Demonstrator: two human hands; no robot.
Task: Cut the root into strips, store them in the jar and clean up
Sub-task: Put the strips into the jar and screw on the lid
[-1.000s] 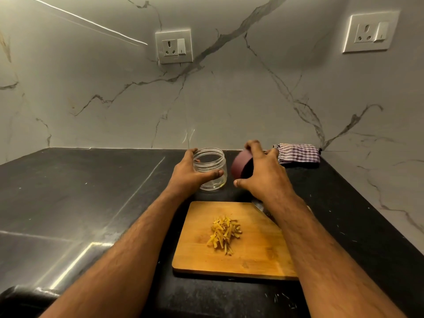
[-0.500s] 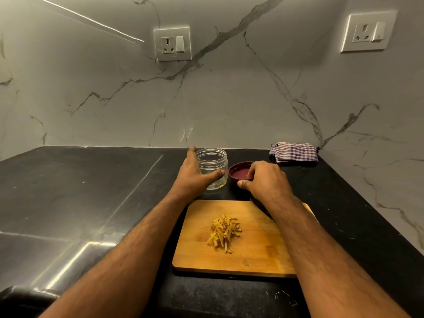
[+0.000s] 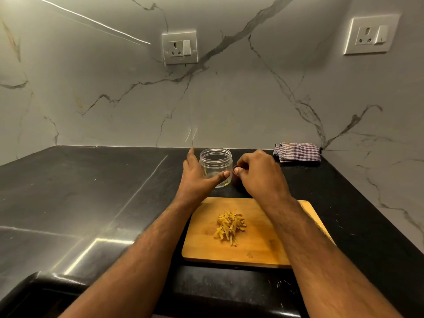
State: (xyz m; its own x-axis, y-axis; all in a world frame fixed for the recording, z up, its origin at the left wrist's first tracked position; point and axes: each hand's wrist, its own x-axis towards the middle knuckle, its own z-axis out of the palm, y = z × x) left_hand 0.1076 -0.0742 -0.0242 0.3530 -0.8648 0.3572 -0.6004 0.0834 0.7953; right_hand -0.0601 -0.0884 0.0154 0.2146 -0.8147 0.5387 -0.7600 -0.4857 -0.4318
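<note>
A pile of yellow root strips (image 3: 229,226) lies in the middle of the wooden cutting board (image 3: 252,254). Just behind the board stands a clear jar (image 3: 215,160), open at the top with nothing inside. My left hand (image 3: 196,180) grips it from the left, thumb across its front. Right of the jar, a dark red lid (image 3: 235,174) sits low on the black counter, nearly all of it hidden under my right hand (image 3: 260,176). That hand's curled fingers and thumb hold the lid's rim.
A folded checked cloth (image 3: 298,152) lies at the back right by the wall corner. The black counter (image 3: 91,191) stretches wide to the left; its front edge curves at the lower left. Two wall sockets sit above.
My right hand brought the lid down from a tilted position in the air onto the counter beside the jar and now covers it. My left hand stayed on the jar.
</note>
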